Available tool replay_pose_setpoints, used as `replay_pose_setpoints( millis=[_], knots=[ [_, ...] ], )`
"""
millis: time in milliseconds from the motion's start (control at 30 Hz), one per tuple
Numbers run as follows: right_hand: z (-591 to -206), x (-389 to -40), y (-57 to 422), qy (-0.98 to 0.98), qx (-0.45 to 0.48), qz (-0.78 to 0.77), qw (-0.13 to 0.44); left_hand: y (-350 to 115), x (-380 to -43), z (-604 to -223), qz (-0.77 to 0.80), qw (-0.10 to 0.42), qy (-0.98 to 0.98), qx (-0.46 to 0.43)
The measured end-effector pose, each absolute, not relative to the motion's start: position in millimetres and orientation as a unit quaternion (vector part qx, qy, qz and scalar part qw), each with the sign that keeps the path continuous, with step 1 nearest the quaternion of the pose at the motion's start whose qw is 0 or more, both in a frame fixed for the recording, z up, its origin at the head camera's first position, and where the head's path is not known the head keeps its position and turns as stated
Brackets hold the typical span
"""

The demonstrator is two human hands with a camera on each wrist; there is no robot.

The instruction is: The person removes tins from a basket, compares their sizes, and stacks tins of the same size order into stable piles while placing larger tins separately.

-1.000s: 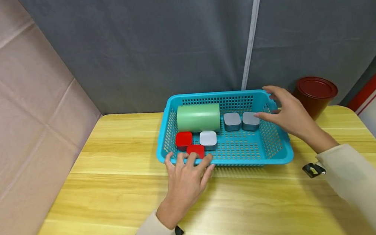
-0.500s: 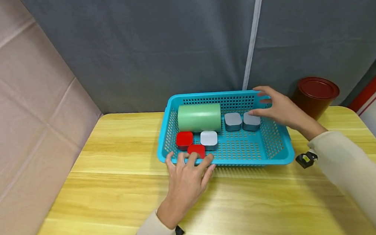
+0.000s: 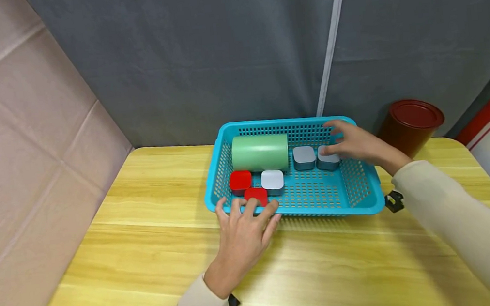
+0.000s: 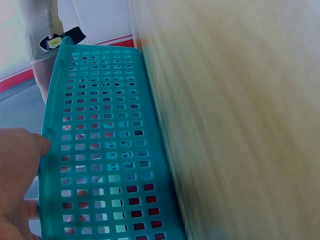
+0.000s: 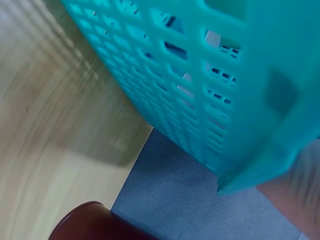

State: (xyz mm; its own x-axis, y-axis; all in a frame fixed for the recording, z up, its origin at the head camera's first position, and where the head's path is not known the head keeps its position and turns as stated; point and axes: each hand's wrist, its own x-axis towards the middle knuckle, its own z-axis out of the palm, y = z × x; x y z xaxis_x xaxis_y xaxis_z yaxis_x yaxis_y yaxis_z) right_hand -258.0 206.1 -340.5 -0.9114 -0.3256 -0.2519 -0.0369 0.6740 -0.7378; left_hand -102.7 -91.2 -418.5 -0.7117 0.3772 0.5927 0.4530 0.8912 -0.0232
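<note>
A blue perforated plastic basket (image 3: 320, 210) stands on the table. My left hand (image 3: 241, 236) holds its front rim, fingers bent over the edge; in the left wrist view the thumb (image 4: 42, 145) lies at the rim. My right hand (image 3: 355, 144) reaches over the right end, thumb and fingers spread apart. Its thumb tip overlaps the right grey-topped rounded block (image 3: 328, 161). Beside that sits another grey-topped block (image 3: 304, 157). A green cylinder (image 3: 260, 152) lies on its side at the back left. Before it are red blocks (image 3: 240, 181) and a white-topped block (image 3: 272, 180).
Behind the basket's right end stands a dark red lidded canister (image 3: 413, 123), close to the right forearm. The wooden table (image 3: 146, 229) ends at a grey curtain (image 3: 202, 69). A pinkish cloth (image 3: 30, 142) hangs along the left.
My right hand has moved left and lower, from the basket's right rim to over the right grey-topped block. The left hand has stayed on the front rim.
</note>
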Motion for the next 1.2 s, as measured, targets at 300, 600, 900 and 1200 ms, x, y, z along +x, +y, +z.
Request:
replay_pose_setpoints(
  millis=[300,600,900,1200],
  knots=[
    [-347.9,-261.2,200.6,0.911,-0.120,-0.339,0.200,-91.2,-102.8,-419.2,-0.061,0.306,-0.922,-0.228],
    [-352.5,-264.0,198.3,0.918,-0.142,-0.319,0.186,-91.3,-102.7,-418.2,-0.058,0.307,-0.922,-0.227],
    [-354.4,-261.6,195.2,0.930,-0.158,-0.289,0.161,-91.8,-102.9,-419.1,-0.062,0.302,-0.924,-0.226],
    [-358.2,-260.8,193.0,0.938,-0.170,-0.257,0.156,-91.5,-102.8,-418.8,-0.062,0.304,-0.923,-0.225]
  ],
)
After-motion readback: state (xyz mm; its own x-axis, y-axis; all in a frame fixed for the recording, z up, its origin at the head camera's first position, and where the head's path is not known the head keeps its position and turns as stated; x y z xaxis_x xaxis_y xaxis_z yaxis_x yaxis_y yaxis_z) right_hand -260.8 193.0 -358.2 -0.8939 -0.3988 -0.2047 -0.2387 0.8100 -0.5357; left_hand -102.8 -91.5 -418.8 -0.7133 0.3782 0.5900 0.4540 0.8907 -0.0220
